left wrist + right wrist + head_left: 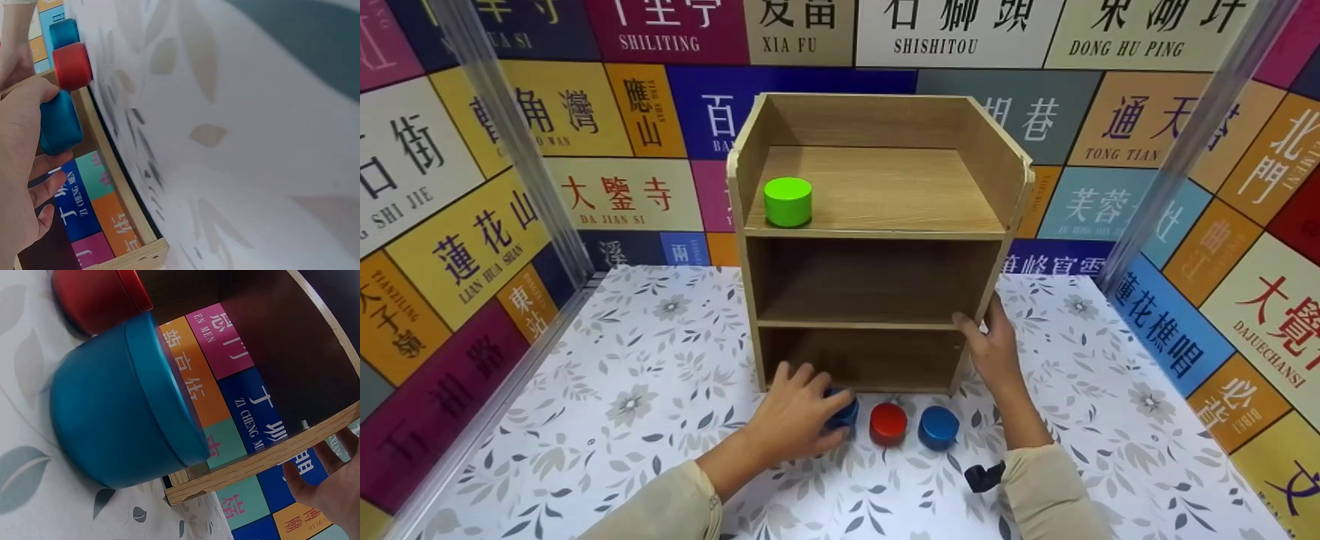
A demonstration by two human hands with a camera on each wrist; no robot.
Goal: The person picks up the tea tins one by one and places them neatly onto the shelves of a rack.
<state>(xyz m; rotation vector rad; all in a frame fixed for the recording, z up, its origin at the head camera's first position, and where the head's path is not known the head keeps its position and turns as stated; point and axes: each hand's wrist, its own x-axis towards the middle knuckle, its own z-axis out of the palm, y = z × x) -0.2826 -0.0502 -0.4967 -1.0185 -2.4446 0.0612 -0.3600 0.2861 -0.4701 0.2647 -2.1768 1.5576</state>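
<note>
At the foot of the shelf (870, 325), the left hand (795, 414) is pinching a blue tin (61, 126) between thumb and index finger, the gap matching the tin's width; the other fingers are lying apart from it. The views are not showing clearly whether this tin is touching the cloth (645, 360). With it as clock centre in the head view, a red tin (888, 425) is standing near, toward 3 o'clock, and a second blue tin (938, 429) is standing farther along that line. Toward 2 o'clock, the right hand (992, 349) is gripping the shelf's side, thumb at the front edge, fingers outside. Toward 12 o'clock, a green tin (788, 202) is sitting on the shelf's top board, at that board's 8 o'clock. Beyond, a lettered wall (622, 191) is standing behind the shelf.
</note>
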